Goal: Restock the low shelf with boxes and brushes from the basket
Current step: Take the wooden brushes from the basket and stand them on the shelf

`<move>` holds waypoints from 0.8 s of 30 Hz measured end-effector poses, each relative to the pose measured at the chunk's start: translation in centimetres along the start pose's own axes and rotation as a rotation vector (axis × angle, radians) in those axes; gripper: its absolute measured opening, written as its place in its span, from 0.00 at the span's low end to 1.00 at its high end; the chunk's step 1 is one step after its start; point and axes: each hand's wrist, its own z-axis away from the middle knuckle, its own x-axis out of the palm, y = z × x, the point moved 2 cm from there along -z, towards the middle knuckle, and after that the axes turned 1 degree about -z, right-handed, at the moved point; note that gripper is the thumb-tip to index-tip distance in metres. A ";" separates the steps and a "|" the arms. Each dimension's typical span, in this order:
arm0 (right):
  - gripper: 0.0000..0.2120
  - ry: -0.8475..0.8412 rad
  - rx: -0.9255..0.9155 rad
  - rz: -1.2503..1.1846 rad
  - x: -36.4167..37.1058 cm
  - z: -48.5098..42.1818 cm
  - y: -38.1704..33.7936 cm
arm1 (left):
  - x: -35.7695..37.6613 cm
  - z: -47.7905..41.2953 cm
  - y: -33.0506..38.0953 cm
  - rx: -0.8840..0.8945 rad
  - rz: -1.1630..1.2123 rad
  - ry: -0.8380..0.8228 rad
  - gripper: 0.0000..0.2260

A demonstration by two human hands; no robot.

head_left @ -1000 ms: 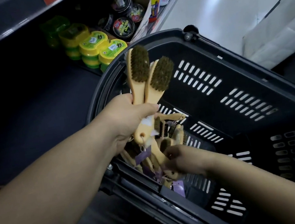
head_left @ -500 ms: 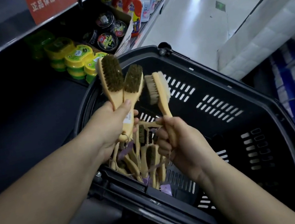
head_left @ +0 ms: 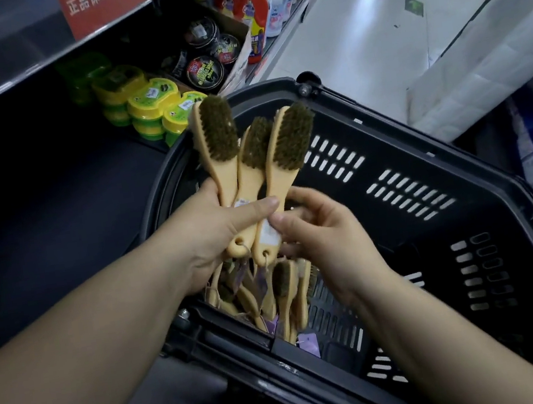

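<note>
My left hand (head_left: pixel 214 233) grips three wooden brushes (head_left: pixel 254 162) by their handles, fanned out with dark bristles up, above the near corner of the black basket (head_left: pixel 419 132). My right hand (head_left: pixel 317 229) pinches the handle of the rightmost brush (head_left: pixel 285 151) near its white label. Several more wooden brushes (head_left: pixel 284 291) with purple tags lie heaped in the basket's near corner below both hands. The low shelf (head_left: pixel 53 204) is a dark, bare stretch to the left of the basket.
Yellow-green round tins (head_left: pixel 149 105) stand stacked on the shelf behind the brushes. A cardboard box of black tins (head_left: pixel 209 69) and red-capped bottles (head_left: pixel 252 15) sit further back. A red sign (head_left: pixel 104 5) hangs on the shelf above. White floor (head_left: pixel 352 18) runs to the right.
My right hand lifted a brush out of the basket and brought it against the two in my left hand, which now holds three. The view shifted down and left.
</note>
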 end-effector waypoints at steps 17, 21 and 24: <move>0.09 -0.312 0.360 1.002 -2.6 -6.8 11.1 | -0.5 -1.0 -0.3 0.046 -0.155 0.183 0.20; 0.24 -0.392 0.418 1.263 -1.2 -7.9 16.7 | -0.6 -1.9 0.0 0.054 -0.165 0.189 0.19; 0.16 -0.406 0.514 1.134 -1.7 -8.5 15.1 | -0.8 -2.9 0.6 0.060 -0.181 0.190 0.20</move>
